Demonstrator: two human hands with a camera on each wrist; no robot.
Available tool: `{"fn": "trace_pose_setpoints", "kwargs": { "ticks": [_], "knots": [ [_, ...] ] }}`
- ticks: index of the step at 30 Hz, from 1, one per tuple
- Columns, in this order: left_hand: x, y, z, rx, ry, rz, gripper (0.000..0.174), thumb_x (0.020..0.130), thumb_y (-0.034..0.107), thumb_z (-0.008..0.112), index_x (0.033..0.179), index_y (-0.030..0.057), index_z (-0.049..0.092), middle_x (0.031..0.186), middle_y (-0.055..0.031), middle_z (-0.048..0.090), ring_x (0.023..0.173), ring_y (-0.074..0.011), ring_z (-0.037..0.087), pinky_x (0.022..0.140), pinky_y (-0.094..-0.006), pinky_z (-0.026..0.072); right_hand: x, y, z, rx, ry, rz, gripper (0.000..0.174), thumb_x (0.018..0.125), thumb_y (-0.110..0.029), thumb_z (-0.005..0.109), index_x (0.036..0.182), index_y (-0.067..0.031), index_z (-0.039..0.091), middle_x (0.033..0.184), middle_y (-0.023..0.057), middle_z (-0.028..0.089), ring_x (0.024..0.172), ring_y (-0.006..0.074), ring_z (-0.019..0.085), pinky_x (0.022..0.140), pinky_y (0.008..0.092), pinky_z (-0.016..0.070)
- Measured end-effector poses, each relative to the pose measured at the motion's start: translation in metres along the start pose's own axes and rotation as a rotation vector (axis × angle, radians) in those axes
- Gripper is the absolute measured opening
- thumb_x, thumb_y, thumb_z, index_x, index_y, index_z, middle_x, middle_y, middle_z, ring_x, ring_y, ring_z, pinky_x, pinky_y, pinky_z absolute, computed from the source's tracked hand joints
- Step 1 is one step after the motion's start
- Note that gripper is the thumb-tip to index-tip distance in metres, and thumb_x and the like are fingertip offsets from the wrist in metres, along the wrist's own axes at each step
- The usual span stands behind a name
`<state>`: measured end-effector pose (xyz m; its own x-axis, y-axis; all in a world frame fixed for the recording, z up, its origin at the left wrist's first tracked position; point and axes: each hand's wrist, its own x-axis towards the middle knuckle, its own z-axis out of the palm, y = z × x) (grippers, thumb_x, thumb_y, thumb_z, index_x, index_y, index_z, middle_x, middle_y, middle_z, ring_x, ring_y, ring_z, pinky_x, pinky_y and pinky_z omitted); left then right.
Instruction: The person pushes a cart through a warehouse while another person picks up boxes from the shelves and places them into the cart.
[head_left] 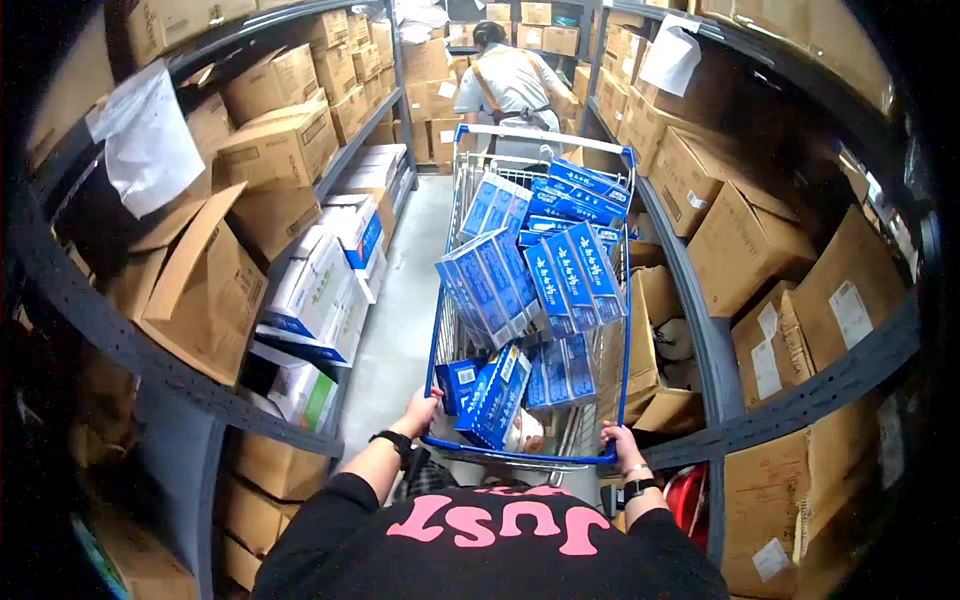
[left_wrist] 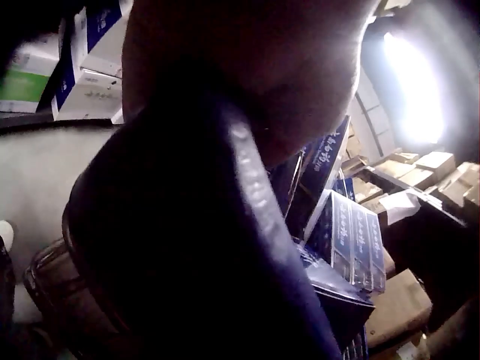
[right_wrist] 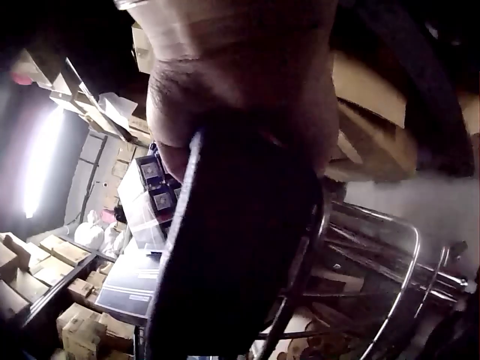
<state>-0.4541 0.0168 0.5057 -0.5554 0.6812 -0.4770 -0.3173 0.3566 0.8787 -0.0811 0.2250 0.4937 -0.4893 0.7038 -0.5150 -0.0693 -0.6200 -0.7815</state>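
A metal shopping cart with a blue rim stands in front of me, piled with blue printed packs, several of them tilted. My left hand grips the near left corner of the rim. On the near right corner, my right hand holds the same rim. The left wrist view has the left hand dark above the thick blue bar, its fingers mostly hidden. In the right wrist view the right hand is over a dark bar, fingers hidden behind it.
Shelving with cardboard boxes lines the left side, and more boxes fill the right. White cartons stick out at the left of the grey floor. Beyond the cart, a person stands in the aisle, back toward me.
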Motion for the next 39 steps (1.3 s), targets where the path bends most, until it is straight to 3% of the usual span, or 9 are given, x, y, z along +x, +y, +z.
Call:
{"fn": "trace_pose_setpoints", "kwargs": {
  "ticks": [7,11,15,20,24,25,26,29,39],
  "knots": [
    [-0.021,0.004,0.000,-0.024,0.006,0.016,0.013,0.065,-0.001,0.039,0.072,0.0101,0.043,0.056,0.0006,0.039,0.048,-0.0101,0.036,0.042,-0.0249,0.0300,-0.014,0.015,0.003,0.032,0.063,-0.051,0.012,0.070,-0.009,0.047,0.082,-0.0058,0.047,0.060,0.0016,0.047,0.046,0.0116,0.044,0.043,0.0203,0.0363],
    [-0.021,-0.033,-0.027,-0.040,-0.050,0.003,0.012,0.064,0.000,0.039,0.066,0.0117,0.041,0.054,0.0015,0.038,0.047,-0.0105,0.035,0.041,-0.0260,0.0285,-0.028,0.040,0.011,0.027,0.104,-0.041,0.015,0.070,-0.009,0.049,0.084,-0.0043,0.046,0.058,0.0011,0.045,0.047,0.0120,0.044,0.042,0.0213,0.0367],
    [-0.035,-0.040,-0.035,0.137,-0.014,0.170,0.012,0.064,0.001,0.040,0.069,0.0109,0.043,0.055,0.0012,0.039,0.049,-0.0102,0.036,0.042,-0.0261,0.0298,-0.052,0.052,0.013,0.047,0.094,-0.074,0.014,0.070,-0.008,0.049,0.082,-0.0029,0.045,0.058,0.0007,0.044,0.047,0.0113,0.043,0.044,0.0205,0.0373],
    [-0.074,-0.071,-0.061,0.119,-0.090,0.162,0.005,0.072,0.007,0.040,0.073,0.0101,0.045,0.058,0.0014,0.041,0.053,-0.0106,0.038,0.047,-0.0264,0.0334,-0.108,0.075,0.025,-0.011,0.105,-0.075,0.017,0.067,-0.006,0.049,0.083,-0.0027,0.045,0.058,0.0014,0.045,0.047,0.0111,0.044,0.045,0.0207,0.0391],
    [-0.097,-0.095,-0.086,0.133,-0.062,0.136,0.008,0.069,0.008,0.041,0.076,0.0071,0.045,0.062,-0.0009,0.045,0.057,-0.0145,0.042,0.052,-0.0302,0.0375,-0.128,0.106,0.029,0.004,0.106,-0.057,0.019,0.065,-0.006,0.051,0.083,-0.0020,0.047,0.057,0.0012,0.045,0.047,0.0121,0.043,0.044,0.0240,0.0389],
    [-0.113,-0.090,-0.089,0.318,0.049,0.204,0.009,0.068,0.008,0.041,0.076,0.0077,0.045,0.063,-0.0020,0.046,0.059,-0.0152,0.044,0.053,-0.0303,0.0381,-0.141,0.112,0.032,-0.033,0.092,-0.058,0.020,0.066,-0.007,0.050,0.085,-0.0018,0.046,0.057,0.0013,0.045,0.048,0.0122,0.043,0.046,0.0238,0.0390],
    [-0.098,-0.120,-0.099,0.231,0.038,0.209,0.008,0.068,0.007,0.041,0.074,0.0075,0.045,0.065,-0.0029,0.048,0.059,-0.0148,0.045,0.053,-0.0296,0.0379,-0.148,0.117,0.038,-0.002,0.091,-0.056,0.021,0.066,-0.006,0.051,0.086,-0.0019,0.045,0.058,0.0018,0.045,0.048,0.0125,0.043,0.046,0.0233,0.0382],
    [-0.130,-0.105,-0.116,0.141,0.037,0.111,0.008,0.066,0.004,0.040,0.072,0.0075,0.045,0.062,-0.0017,0.046,0.058,-0.0129,0.041,0.053,-0.0272,0.0367,-0.173,0.131,0.063,0.038,0.112,-0.056,0.021,0.067,-0.007,0.051,0.086,-0.0026,0.044,0.060,0.0024,0.044,0.049,0.0130,0.045,0.046,0.0222,0.0367],
    [-0.176,-0.132,-0.155,0.133,0.022,0.127,0.008,0.065,0.003,0.042,0.071,0.0062,0.046,0.061,-0.0020,0.046,0.058,-0.0117,0.044,0.052,-0.0260,0.0372,-0.220,0.169,0.080,0.083,0.019,-0.048,0.026,0.065,-0.007,0.050,0.088,-0.0030,0.039,0.060,0.0028,0.041,0.050,0.0158,0.042,0.050,0.0262,0.0364]
  ]
}}
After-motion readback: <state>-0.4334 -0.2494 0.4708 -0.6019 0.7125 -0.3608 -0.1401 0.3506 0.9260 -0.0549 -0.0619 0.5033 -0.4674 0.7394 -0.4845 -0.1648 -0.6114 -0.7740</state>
